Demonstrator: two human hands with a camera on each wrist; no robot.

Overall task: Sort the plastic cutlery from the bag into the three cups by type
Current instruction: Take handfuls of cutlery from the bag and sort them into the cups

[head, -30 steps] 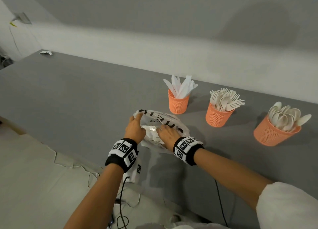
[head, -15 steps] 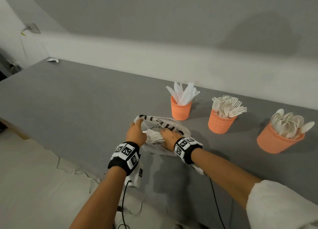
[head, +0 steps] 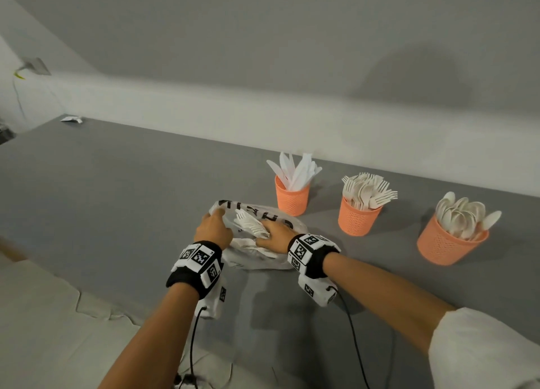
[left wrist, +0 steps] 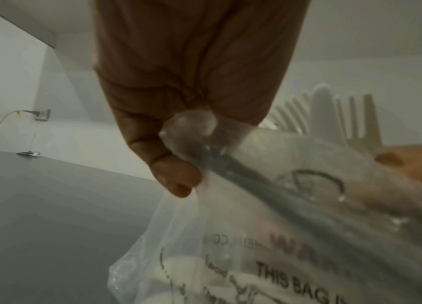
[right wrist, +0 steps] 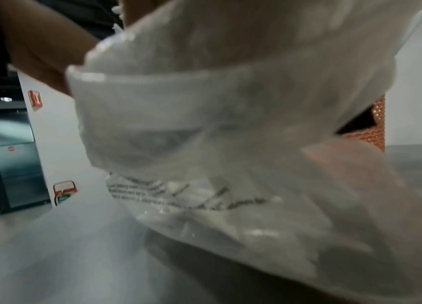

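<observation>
Right now the crumpled clear plastic bag with black lettering [head: 264, 244] lies on the grey tabletop [head: 117, 190], in front of the orange perforated cup of white knives [head: 292, 197], and sits between both hands. At the bag's left edge the left hand [head: 213, 231] pinches the film between thumb and fingers, while at its right side the right hand [head: 276, 236] grasps a fanned bundle of white plastic forks [head: 249, 222] raised just above the bag's mouth. Right of the bag stand the orange cup of forks [head: 358, 217] and, farther right, the orange cup of spoons [head: 448, 242].
</observation>
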